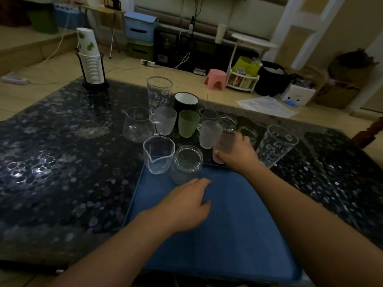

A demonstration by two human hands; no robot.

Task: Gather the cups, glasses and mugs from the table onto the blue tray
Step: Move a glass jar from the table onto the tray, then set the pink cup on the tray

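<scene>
The blue tray (223,235) lies on the dark table in front of me. At its far left corner stand a small wavy-rimmed glass pitcher (158,155) and a round glass jar (187,163). My right hand (238,155) is shut on a frosted pinkish cup (222,149) at the tray's far edge. My left hand (186,204) hovers over the tray, fingers loosely apart, holding nothing, just short of the jar. Behind, on the table, stand a green cup (188,126), frosted mugs (209,134), a dark mug (185,101), a tall printed glass (159,93) and another printed glass (275,145).
A clear glass jug (137,124) and small jars (227,123) stand among the group. A rack of stacked paper cups (91,63) stands at the table's far left. The table's far edge runs just behind the glassware; the floor beyond holds a pink stool (215,78).
</scene>
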